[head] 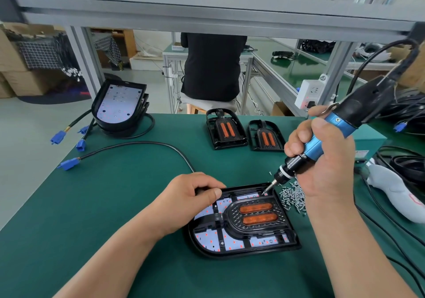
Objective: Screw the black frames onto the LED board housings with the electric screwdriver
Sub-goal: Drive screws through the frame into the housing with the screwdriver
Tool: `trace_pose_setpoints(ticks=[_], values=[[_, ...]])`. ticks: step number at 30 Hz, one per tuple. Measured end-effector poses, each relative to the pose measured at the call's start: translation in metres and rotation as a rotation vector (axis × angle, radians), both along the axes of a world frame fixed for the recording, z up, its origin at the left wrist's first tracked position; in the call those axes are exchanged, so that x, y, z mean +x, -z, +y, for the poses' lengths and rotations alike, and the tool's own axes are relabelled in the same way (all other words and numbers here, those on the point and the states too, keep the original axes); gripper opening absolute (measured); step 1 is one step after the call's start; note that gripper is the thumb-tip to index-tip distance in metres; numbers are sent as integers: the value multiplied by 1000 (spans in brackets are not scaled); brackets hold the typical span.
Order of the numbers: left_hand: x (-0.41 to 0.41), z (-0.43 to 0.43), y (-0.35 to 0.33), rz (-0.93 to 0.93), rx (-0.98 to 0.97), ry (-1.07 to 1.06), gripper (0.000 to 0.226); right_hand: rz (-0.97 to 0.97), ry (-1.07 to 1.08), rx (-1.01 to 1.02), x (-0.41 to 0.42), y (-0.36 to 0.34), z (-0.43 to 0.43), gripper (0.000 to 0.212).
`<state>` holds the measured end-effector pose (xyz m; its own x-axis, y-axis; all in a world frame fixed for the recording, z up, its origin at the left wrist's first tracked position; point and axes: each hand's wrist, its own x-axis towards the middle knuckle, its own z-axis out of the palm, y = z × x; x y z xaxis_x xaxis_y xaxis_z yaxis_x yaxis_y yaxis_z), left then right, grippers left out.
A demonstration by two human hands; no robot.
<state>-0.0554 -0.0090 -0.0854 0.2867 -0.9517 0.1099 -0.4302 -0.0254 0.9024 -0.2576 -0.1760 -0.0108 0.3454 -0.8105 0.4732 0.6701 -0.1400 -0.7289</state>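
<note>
Two hands busy on the green bench mat [110, 210], near the middle. Grips the electric screwdriver [341, 124] in the right hand [326, 166], fingers curled tight round the blue barrel, thumb laid along the top, tool slanting down to the left. Rests the bit tip on the far right corner of the black frame [232, 220], just left of a heap of loose screws [293, 195]. Steadies the LED board housing [207, 254] with the left hand [190, 196], fingers curled over its far left edge, thumb tip flat against the rim. Frame seated inside that housing, two orange lenses on the right half, white LED board [207, 240] with red dots showing through the openings.

Farther back, right of centre: two spare frames [226, 128], side by side, not touching, each with a pair of orange lenses. Far left: a stack of housings [119, 104], tilted, top board facing up, black cables with blue connectors [59, 136] trailing off the left edge of the mat. Another black cable [138, 145] arcing from a blue plug toward the left hand. Near right edge: a grey moulded object [395, 194], kind not clear, beside more black cables. Beyond the bench: a seated person [211, 67] in black, back turned, and a white power socket [309, 94] on the right post.
</note>
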Motion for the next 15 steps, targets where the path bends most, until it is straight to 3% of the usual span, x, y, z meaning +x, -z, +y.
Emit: trace_pose_setpoints(ticks=[15], values=[[1,0,1,-115,58,-18,15,73,16,79,8,6,-4,8]])
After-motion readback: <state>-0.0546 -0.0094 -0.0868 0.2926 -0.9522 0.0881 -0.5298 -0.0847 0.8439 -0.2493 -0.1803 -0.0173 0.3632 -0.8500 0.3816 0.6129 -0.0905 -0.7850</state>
